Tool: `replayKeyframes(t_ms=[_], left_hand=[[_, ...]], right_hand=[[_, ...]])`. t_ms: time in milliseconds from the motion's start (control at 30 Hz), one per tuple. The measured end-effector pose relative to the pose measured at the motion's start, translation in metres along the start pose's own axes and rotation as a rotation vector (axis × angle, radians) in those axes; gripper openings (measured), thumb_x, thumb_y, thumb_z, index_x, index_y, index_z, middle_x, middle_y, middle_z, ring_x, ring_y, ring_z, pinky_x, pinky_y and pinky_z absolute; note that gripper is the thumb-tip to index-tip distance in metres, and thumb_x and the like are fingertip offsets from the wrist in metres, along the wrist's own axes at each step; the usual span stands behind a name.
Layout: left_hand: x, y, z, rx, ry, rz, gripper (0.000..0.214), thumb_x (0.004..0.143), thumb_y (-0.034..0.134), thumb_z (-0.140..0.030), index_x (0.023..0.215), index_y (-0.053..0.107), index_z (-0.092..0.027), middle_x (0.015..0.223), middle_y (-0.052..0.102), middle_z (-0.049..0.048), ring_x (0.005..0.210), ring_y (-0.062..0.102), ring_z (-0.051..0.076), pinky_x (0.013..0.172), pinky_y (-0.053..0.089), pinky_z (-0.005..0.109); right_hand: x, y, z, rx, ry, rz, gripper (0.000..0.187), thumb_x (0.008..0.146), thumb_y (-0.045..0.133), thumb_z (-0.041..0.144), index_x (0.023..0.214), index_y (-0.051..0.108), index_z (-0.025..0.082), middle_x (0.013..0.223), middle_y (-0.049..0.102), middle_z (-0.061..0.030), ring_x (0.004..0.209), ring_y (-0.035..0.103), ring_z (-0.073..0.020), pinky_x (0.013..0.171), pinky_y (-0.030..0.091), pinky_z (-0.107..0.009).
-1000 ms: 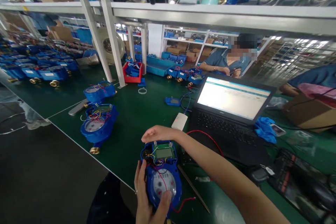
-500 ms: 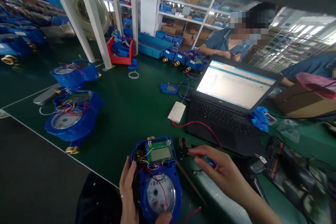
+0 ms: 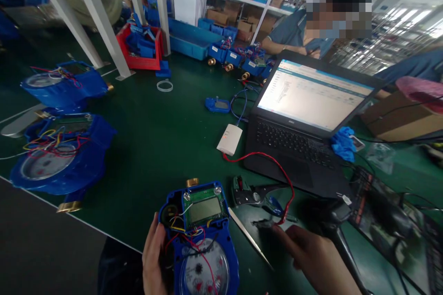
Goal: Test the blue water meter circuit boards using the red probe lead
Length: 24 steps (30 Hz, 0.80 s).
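Note:
A blue water meter [image 3: 233, 258] with its cover off lies at the bottom middle, showing a green circuit board with a grey display, loose coloured wires and a round dial. My left hand [image 3: 152, 258] grips its left side; part of the fingers is hidden behind the casing. To the right, my right hand [image 3: 308, 251] pinches a small dark connector [image 3: 263, 224] at the end of a red cable [image 3: 273, 156]. That cable runs to a white box [image 3: 230, 139] with a lit red light. Beyond the connector lie wire strippers [image 3: 254, 195]. A thin pointed stick [image 3: 251, 238] rests between meter and hand.
An open laptop [image 3: 287, 156] stands behind my right hand. A black handheld scanner [image 3: 334, 226] is right of it. Two more opened water meters [image 3: 93, 161] sit at left. Farther back are a red bin [image 3: 138, 62], a blue tray [image 3: 190, 41] and a seated co-worker [image 3: 290, 32].
My right hand has moved back from the wire strippers and now pinches the connector on the red cable. My left thumb no longer shows over the dial. The view has shifted right.

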State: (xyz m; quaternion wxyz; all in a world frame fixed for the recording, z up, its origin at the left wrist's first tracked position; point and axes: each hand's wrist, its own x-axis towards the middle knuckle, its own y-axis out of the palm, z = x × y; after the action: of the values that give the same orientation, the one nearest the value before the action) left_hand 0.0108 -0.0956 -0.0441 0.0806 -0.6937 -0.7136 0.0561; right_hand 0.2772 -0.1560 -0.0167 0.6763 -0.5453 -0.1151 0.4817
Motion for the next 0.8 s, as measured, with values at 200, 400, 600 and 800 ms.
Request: replayKeyframes(t_ms=[200, 400, 600, 800], left_hand=[[-0.005, -0.001, 0.007, -0.094, -0.007, -0.027, 0.101, 0.059, 0.082, -0.044, 0.145, 0.029, -0.035, 0.151, 0.034, 0.0055, 0.135, 0.037, 0.039, 0.106, 0.043, 0.054], [-0.006, -0.003, 0.000, 0.022, 0.105, 0.019, 0.109, 0.057, 0.082, -0.050, 0.147, 0.022, -0.036, 0.152, 0.031, 0.0070, 0.137, 0.032, 0.040, 0.107, 0.041, 0.056], [-0.002, -0.011, -0.016, -0.014, 0.165, 0.008, 0.080, 0.082, 0.058, -0.055, 0.148, 0.019, -0.033, 0.158, 0.015, 0.0068, 0.144, 0.015, 0.036, 0.114, 0.016, 0.063], [0.025, -0.026, -0.038, 0.107, 0.234, 0.116, 0.059, 0.088, 0.058, -0.037, 0.141, 0.034, -0.039, 0.157, 0.018, 0.0021, 0.145, 0.012, 0.033, 0.112, 0.027, 0.060]], right_hand=[[0.010, 0.003, 0.010, -0.078, 0.136, -0.176, 0.058, 0.071, 0.045, 0.078, 0.060, 0.067, 0.026, 0.055, 0.067, -0.0061, 0.053, 0.067, -0.0289, 0.042, 0.044, -0.032], [0.007, 0.016, 0.012, 0.347, 0.021, -0.210, 0.050, 0.069, 0.058, 0.071, 0.065, 0.064, 0.022, 0.048, 0.060, -0.0022, 0.043, 0.059, -0.0210, 0.039, 0.044, -0.029], [0.004, 0.011, 0.022, 1.107, 0.098, -0.141, 0.043, 0.063, 0.078, 0.057, 0.075, 0.064, 0.019, 0.070, 0.072, -0.0048, 0.046, 0.061, -0.0147, 0.036, 0.048, -0.021], [0.002, 0.004, 0.032, 1.297, 0.049, -0.177, 0.041, 0.057, 0.089, 0.037, 0.090, 0.072, 0.022, 0.087, 0.075, -0.0055, 0.068, 0.070, -0.0156, 0.057, 0.058, -0.018]])
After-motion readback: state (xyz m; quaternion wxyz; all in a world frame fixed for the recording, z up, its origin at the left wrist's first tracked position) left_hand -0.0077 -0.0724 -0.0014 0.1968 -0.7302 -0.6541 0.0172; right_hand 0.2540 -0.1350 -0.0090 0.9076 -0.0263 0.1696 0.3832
